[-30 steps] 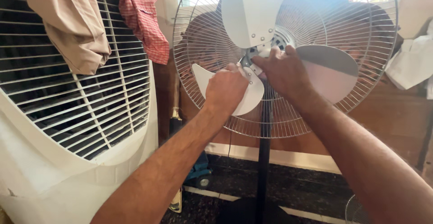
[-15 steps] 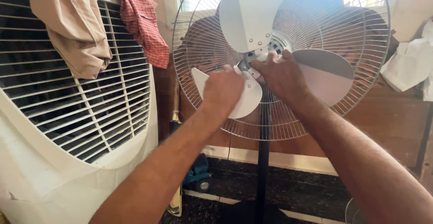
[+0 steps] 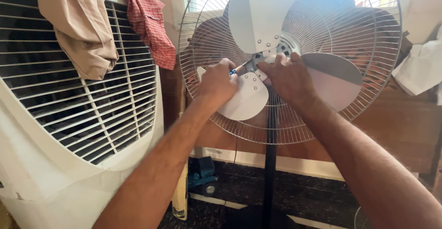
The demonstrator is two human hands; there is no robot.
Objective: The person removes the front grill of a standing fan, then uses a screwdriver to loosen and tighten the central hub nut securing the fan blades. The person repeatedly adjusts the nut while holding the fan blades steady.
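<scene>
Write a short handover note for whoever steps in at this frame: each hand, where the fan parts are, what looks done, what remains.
Left hand: closed grip on a small screwdriver, tip aimed at the fan hub.
Right hand: fingers pressed on the hub, steadying it.
Pedestal fan: white blades mounted, rear wire guard in place on the black pole.
Done: front guard is off, blades exposed.
Left: the work at the hub; whether its fastener is loose or tight cannot be told.

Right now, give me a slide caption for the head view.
Left hand drives a screwdriver into a pedestal fan hub while right hand steadies it.
</scene>
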